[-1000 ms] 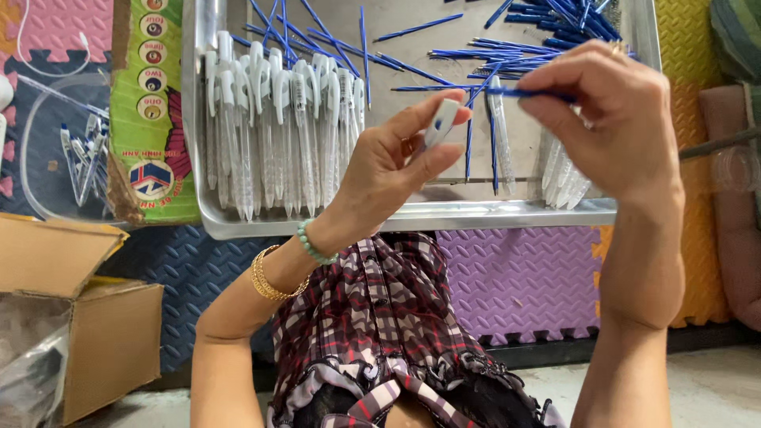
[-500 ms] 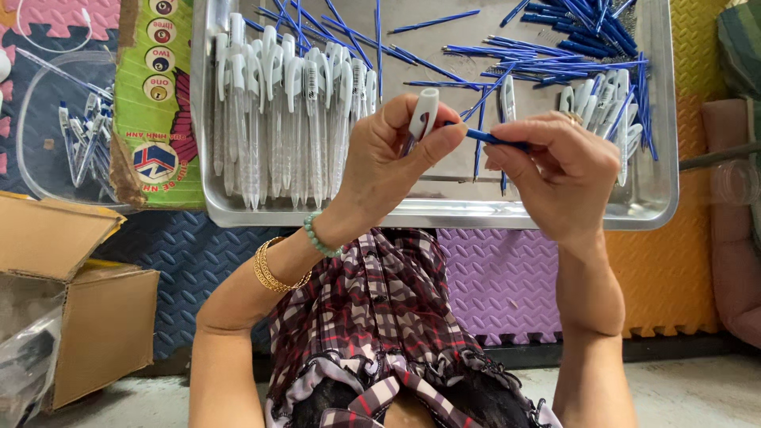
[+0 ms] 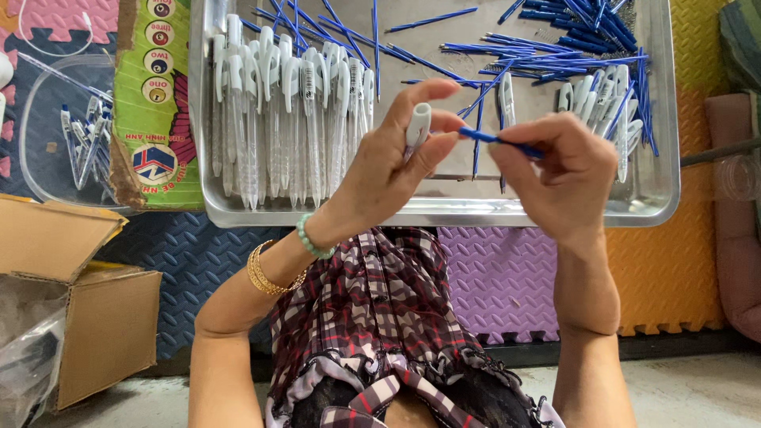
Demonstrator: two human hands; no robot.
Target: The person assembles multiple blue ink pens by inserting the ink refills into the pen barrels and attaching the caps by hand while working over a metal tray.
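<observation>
The left hand (image 3: 380, 170) pinches a clear pen barrel (image 3: 417, 129) and the right hand (image 3: 567, 170) grips a blue refill (image 3: 499, 141), its tip just beside the barrel, both held over a steel tray (image 3: 444, 208) of barrels and refills.

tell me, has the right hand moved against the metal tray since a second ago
Yes. The right hand came down from the metal tray's blue refill pile toward its near rim, closer to the left hand.

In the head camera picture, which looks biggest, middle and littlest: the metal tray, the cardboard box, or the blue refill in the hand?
1. Tray, biggest.
2. Box, middle, though it's cut off at the edge.
3. Refill in the right hand, littlest.
</observation>
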